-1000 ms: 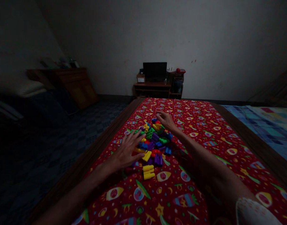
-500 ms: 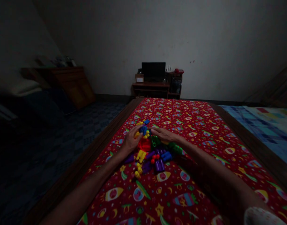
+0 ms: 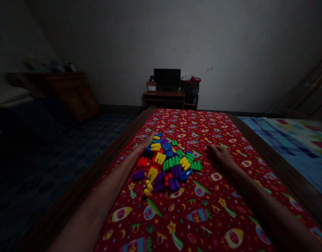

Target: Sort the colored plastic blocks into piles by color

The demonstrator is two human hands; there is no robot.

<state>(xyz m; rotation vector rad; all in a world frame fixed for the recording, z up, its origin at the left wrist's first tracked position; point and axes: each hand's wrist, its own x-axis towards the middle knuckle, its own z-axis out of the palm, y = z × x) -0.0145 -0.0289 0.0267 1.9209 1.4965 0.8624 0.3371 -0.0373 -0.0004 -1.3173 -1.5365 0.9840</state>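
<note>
A loose heap of plastic building blocks lies on the red printed cloth, among them green blocks, yellow blocks, purple blocks and a red block. Along the heap's far left edge rests my left hand, its fingers stretched out beside the blocks and partly hidden; nothing shows in its grasp. My right hand is over the cloth to the right of the heap, apart from the blocks. Its fingers are loosely bent, with nothing visible in them. Small knobbed yellow pieces lie at the near side.
The red cloth with rockets and stars covers a long surface with dark wooden edges. A desk with a black monitor stands by the far wall. A wooden cabinet is at left, a checked blue sheet at right.
My right hand has moved right, off the blocks. My left hand has left the blue and yellow blocks it was around and lies at the heap's left edge. The heap is more spread out.
</note>
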